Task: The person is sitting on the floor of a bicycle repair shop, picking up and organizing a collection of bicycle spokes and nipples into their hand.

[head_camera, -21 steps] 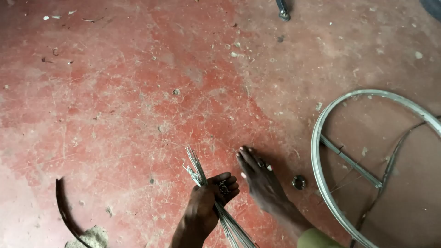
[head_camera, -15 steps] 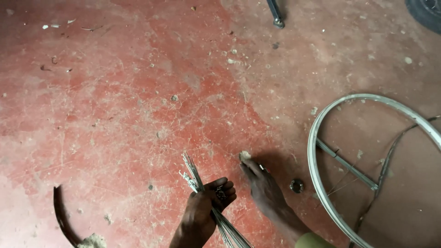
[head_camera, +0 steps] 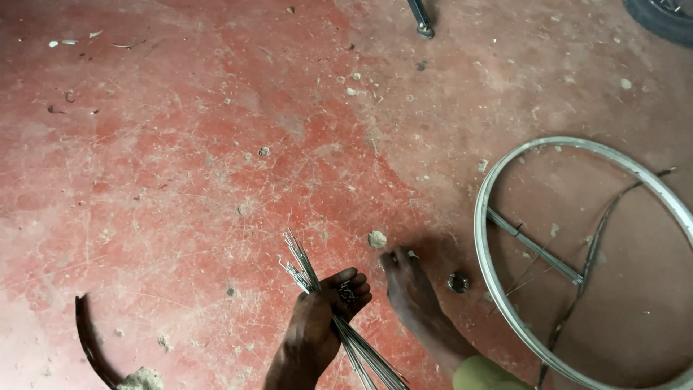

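Two hands: both of mine are low over the red floor (head_camera: 180,180), close together but apart.
Left hand (head_camera: 321,325): fingers wrapped tight round a bundle of thin metal spokes (head_camera: 307,269); the ends fan out up and to the left past my knuckles, and the rest runs down to the bottom edge of the view.
Right hand (head_camera: 408,289): fingertips pressed to the floor, curled as if pinching at something tiny; I cannot tell whether anything is between them.
Where the spokes are: in my left fist, lifted off the floor, just left of the right hand.
Nearby bits: a pale lump of debris (head_camera: 376,239) lies just beyond my right fingertips; a small round metal piece (head_camera: 458,282) sits just beside that hand, between it and the wheel rim (head_camera: 482,217).
Rim: lying flat on the right, with a straight bar (head_camera: 534,247) across it and a dark curved strip (head_camera: 588,256) inside.
Further off: a dark curved piece (head_camera: 88,339) at lower left, a tool end (head_camera: 421,20) and a tyre edge (head_camera: 660,18) along the top.
Doing it well, I judge: keep the left fist firm so no spoke slides out of the fan, hold the ends pointed away from the right hand, and pick with fingertips only, since grit litters the floor.
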